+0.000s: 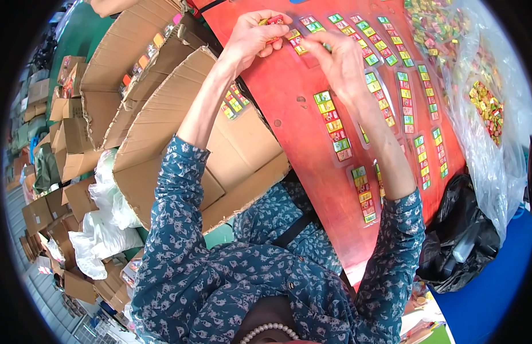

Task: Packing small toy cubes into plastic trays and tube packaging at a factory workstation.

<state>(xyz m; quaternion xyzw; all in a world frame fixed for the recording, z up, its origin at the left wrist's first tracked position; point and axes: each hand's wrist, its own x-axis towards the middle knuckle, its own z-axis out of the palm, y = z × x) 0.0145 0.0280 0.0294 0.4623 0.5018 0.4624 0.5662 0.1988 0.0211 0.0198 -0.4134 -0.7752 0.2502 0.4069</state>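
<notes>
My left hand [255,39] is curled around a few small red and yellow wrapped pieces [273,23], over the red table's far edge. Close by on the right, my right hand [340,60] has thumb and finger pinched at a clear plastic tray [297,45], which holds a row of coloured pieces. A bit of green [327,47] shows inside the right hand's fingers; most of it is hidden. More filled strip trays lie around the right hand, such as one tray [333,126] nearer to me and another [396,41] to its right.
An open cardboard box [243,166] stands against the table [277,97], with filled trays in it. Loose wrapped pieces [486,109] lie along the right in clear plastic sheeting [478,166]. A black bag [458,229] hangs at the right edge. Cartons and white bags [102,235] crowd the left.
</notes>
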